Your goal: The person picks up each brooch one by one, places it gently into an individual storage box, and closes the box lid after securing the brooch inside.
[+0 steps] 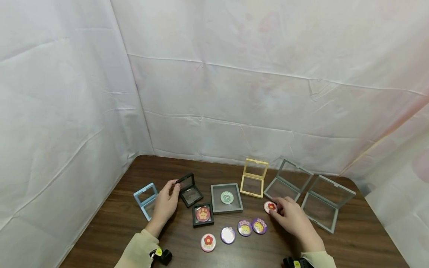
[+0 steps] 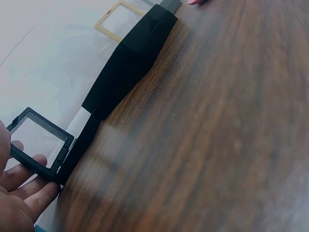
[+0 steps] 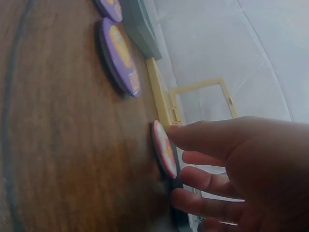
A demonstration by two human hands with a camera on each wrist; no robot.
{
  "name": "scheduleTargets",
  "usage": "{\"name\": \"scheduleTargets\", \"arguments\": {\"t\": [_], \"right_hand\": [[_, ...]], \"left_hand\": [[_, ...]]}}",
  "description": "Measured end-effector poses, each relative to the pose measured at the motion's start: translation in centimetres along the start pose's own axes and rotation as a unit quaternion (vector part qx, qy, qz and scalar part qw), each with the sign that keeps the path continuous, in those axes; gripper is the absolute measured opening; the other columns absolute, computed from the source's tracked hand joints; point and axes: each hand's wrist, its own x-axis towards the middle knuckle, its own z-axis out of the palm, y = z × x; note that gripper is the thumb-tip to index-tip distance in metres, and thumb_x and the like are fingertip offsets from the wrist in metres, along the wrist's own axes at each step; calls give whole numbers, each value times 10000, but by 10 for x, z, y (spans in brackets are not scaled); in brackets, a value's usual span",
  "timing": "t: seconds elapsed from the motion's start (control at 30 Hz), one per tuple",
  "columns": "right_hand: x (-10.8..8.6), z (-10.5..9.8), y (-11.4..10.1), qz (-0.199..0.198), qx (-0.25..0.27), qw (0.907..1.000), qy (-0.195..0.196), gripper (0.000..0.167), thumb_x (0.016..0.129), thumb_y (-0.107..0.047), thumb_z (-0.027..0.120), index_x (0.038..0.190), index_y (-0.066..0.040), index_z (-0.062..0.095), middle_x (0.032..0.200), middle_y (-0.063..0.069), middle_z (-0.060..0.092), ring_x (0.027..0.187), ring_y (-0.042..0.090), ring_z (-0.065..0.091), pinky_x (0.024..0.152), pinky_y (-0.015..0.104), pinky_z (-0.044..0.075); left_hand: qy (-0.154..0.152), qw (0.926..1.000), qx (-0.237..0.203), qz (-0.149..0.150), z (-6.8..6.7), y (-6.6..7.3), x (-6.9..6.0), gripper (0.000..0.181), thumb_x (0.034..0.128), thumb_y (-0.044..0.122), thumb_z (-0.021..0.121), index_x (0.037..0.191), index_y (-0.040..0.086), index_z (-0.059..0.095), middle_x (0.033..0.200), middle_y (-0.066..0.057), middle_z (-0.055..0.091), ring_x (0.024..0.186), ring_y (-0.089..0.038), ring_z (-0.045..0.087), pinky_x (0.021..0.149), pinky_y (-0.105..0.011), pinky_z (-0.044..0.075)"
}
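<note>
My left hand (image 1: 168, 199) holds the raised lid of a small black display case (image 1: 191, 194) by its left edge. In the left wrist view, fingers (image 2: 46, 195) show behind and under the clear-windowed lid (image 2: 65, 137). My right hand (image 1: 295, 219) pinches a round white button badge (image 1: 270, 207) with a red flower. The right wrist view shows the thumb at this flower badge's (image 3: 165, 150) rim, with the badge low over the table. Close to the left hand, a second black case (image 1: 203, 215) contains a red badge with a yellow star-shaped face. A grey case (image 1: 214, 208) contains a green badge.
Purple-rimmed badges (image 1: 244, 227) and another flower badge (image 1: 208, 242) lie along the front of the wooden table (image 1: 254, 253). Opened cases stand around: blue (image 1: 146, 201) at left, yellow (image 1: 253, 178) at back, two grey-green (image 1: 326, 203) at right. White cloth (image 1: 214, 93) hangs behind.
</note>
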Motion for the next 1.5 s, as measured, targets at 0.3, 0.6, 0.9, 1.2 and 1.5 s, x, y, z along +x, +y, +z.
{"name": "scheduleTargets", "arguments": {"t": [0.3, 0.6, 0.9, 1.2, 1.5], "right_hand": [[0, 8, 4, -66, -84, 9997, 203, 370, 933, -160, 888, 1264, -40, 775, 919, -17, 622, 767, 83, 555, 681, 307, 505], [1, 10, 4, -38, -107, 9997, 197, 376, 928, -173, 892, 1261, -45, 774, 909, -19, 614, 759, 78, 551, 675, 306, 499], [0, 10, 0, -88, -123, 9995, 261, 377, 914, -146, 898, 1241, -14, 766, 918, 2, 619, 752, 97, 537, 671, 332, 489], [-3, 9, -2, -15, -120, 9997, 212, 362, 909, -155, 912, 1220, -24, 781, 1014, 61, 628, 798, 127, 577, 706, 344, 531], [-4, 8, -3, -36, -183, 9998, 67, 364, 910, -235, 920, 1164, -12, 786, 1000, 55, 642, 856, 163, 590, 760, 419, 530]], "left_hand": [[-43, 10000, 5, -33, -2, -1, -2, 292, 1167, 275, 565, 1336, 84, 708, 1269, -110, 789, 1184, -300, 737, 966, -551, 587], [-34, 10000, 25, -29, -2, -3, -1, 281, 1167, 262, 565, 1322, 80, 712, 1256, -112, 791, 1163, -280, 741, 957, -528, 592], [57, 9999, 110, 81, -1, -1, 0, 291, 1159, 268, 585, 1303, 58, 726, 1227, -117, 796, 1162, -303, 737, 971, -561, 564], [17, 10000, 21, 45, 0, 1, -1, 279, 1158, 273, 588, 1290, 75, 733, 1213, -96, 797, 1172, -292, 735, 980, -557, 566], [-1, 10000, 22, 31, 0, 2, -1, 274, 1158, 270, 587, 1289, 78, 734, 1211, -88, 799, 1163, -281, 739, 974, -546, 566]]}}
